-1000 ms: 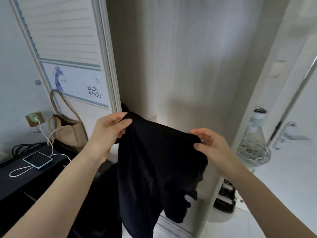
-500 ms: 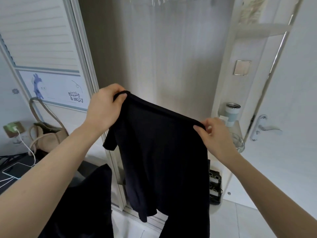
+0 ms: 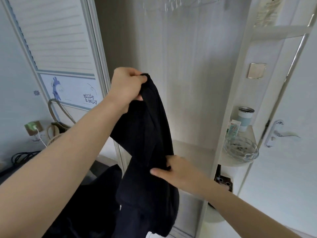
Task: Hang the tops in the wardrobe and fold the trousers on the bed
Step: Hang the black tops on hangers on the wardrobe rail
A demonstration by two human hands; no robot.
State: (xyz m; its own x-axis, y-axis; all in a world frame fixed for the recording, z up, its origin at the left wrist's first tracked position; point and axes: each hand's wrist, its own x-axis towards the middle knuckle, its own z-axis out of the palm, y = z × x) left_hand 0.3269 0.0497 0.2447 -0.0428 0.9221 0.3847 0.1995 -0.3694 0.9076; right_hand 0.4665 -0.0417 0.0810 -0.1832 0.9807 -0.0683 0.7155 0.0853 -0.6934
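Pale wardrobe interior (image 3: 180, 83) fills the middle of the head view, its white sliding door (image 3: 56, 40) pushed to the left and clear hangers (image 3: 171, 5) just visible, blurred, along the top edge. Before this opening hangs the black ribbed knit top (image 3: 149, 143), clear of any surface and draping down out of the bottom of the picture.

The left hand (image 3: 127, 88) is raised, its fingers (image 3: 137, 78) bunched tight around the garment's upper edge, so the cloth falls from that one point; this looks like a way to carry the weight high, near the rail. Lower down, the right hand (image 3: 173, 170) pinches a fold of the fabric at its right side, thumb on the front and fingers tucked behind, probably to gather or turn the top so a hanger can go in. No hanger is in either hand yet.

To the right, a white side shelf (image 3: 240, 162) carries a clear glass bowl (image 3: 241, 149) and a pale blue insulated cup (image 3: 245, 119). At the left, a beige tote bag (image 3: 56, 131) stands against the wall.
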